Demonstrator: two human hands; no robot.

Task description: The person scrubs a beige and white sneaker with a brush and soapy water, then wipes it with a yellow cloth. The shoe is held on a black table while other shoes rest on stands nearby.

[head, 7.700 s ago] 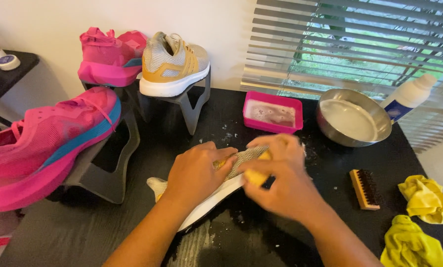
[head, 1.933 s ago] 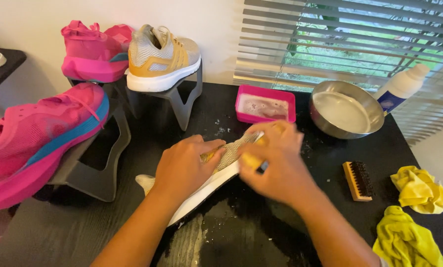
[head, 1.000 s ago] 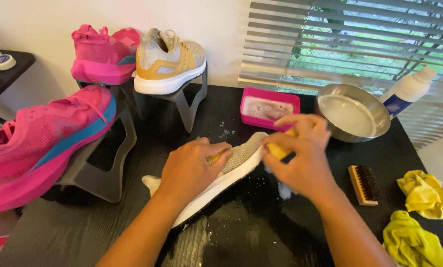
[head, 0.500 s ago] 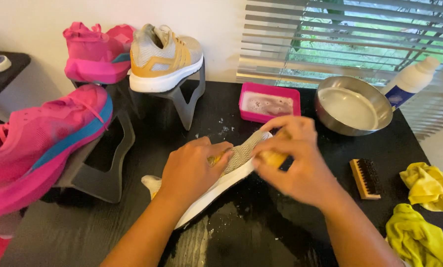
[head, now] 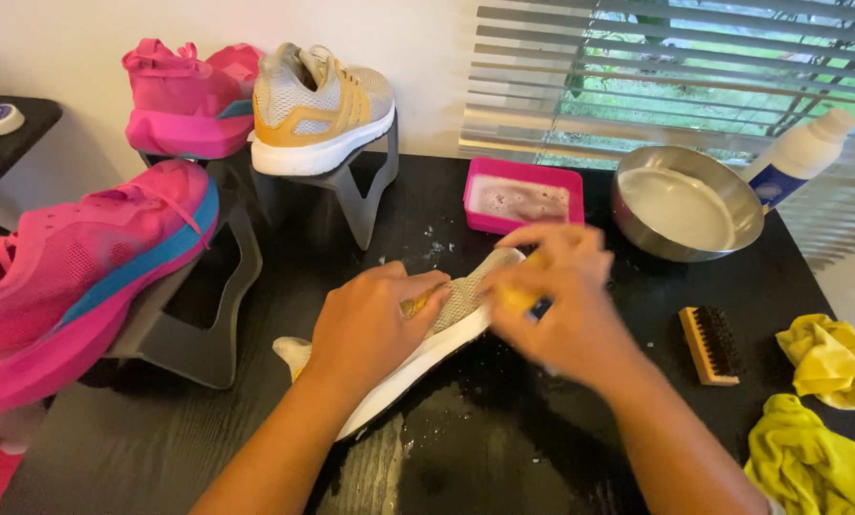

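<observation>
A grey and yellow shoe (head: 461,305) with a white sole lies on its side on the wet black table (head: 504,458). My left hand (head: 370,324) presses down on its middle and holds it in place. My right hand (head: 561,305) is over the toe end, blurred by motion, closed on a small yellow object (head: 518,298) that touches the mesh; what kind of object it is I cannot tell.
A matching grey and yellow shoe (head: 318,105) and two pink shoes (head: 184,95) (head: 74,277) rest on grey stands. A pink tray (head: 523,195), a metal bowl (head: 685,200), a white bottle (head: 800,153), a wooden brush (head: 711,343) and yellow cloths (head: 828,358) lie to the right.
My right hand has been moving back and forth over the toe of the shoe, now lower and more to the left. My left hand has stayed on the shoe.
</observation>
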